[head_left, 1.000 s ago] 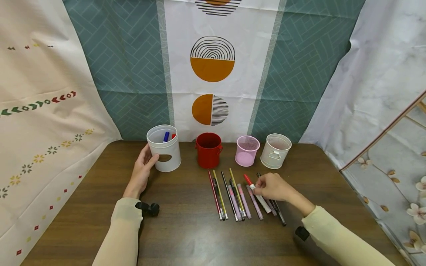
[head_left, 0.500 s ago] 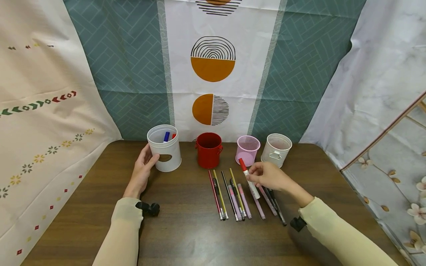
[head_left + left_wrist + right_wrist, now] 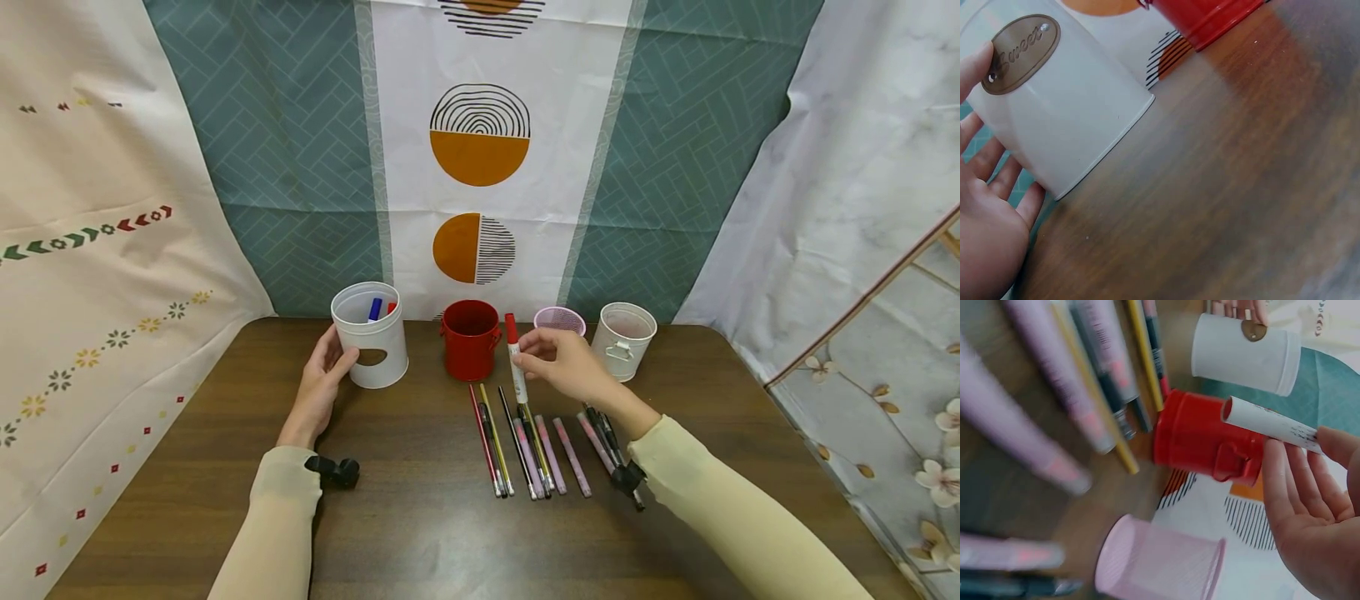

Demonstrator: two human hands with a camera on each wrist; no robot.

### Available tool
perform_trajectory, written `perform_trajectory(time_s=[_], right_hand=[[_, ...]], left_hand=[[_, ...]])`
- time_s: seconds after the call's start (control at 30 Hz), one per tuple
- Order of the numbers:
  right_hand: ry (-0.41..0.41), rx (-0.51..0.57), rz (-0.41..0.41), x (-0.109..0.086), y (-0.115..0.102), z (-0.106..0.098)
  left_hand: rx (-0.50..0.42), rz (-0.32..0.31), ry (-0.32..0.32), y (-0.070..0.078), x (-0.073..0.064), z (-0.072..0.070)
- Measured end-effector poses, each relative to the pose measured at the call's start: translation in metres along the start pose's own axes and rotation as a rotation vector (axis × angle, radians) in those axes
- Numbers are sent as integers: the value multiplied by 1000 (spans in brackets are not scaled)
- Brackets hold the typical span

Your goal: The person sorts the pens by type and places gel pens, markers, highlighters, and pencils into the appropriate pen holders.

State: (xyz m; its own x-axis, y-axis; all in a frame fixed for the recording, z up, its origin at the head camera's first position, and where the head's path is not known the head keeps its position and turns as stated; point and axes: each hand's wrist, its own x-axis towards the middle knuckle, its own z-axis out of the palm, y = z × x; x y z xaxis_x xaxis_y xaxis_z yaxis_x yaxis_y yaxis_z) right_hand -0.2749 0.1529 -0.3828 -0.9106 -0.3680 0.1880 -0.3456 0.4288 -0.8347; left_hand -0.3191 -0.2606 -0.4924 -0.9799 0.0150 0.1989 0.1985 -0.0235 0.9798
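Well, the right hand (image 3: 558, 362) pinches the red-capped marker (image 3: 517, 367) between thumb and fingers, cap up and nearly upright, near the red bucket (image 3: 470, 342). To my eye, any sideways move wants the marker's lower end raised clear of that bucket's rim. The left hand (image 3: 322, 375) grips the white canister (image 3: 392, 367), thumb on its brown label (image 3: 1025, 53); a light, steady hold should stop it tipping.
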Motion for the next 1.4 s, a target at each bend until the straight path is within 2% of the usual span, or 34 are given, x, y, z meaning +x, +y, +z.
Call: perform_trajectory(time_s=[0.3, 0.6, 0.9, 1.1, 1.23, 1.4], right_hand=[[28, 240, -10, 44, -37, 24], [75, 314, -45, 89, -77, 50], [104, 270, -85, 124, -103, 72], [93, 230, -76, 138, -119, 84], [89, 197, -76, 144, -122, 95], [99, 205, -73, 149, -120, 106]], left_hand=[[2, 7, 2, 0, 0, -1], [7, -3, -1, -1, -2, -3], [1, 0, -5, -1, -2, -2], [-1, 6, -7, 0, -1, -1], [-4, 5, -9, 1, -1, -1], [-5, 1, -10, 1, -1, -1]])
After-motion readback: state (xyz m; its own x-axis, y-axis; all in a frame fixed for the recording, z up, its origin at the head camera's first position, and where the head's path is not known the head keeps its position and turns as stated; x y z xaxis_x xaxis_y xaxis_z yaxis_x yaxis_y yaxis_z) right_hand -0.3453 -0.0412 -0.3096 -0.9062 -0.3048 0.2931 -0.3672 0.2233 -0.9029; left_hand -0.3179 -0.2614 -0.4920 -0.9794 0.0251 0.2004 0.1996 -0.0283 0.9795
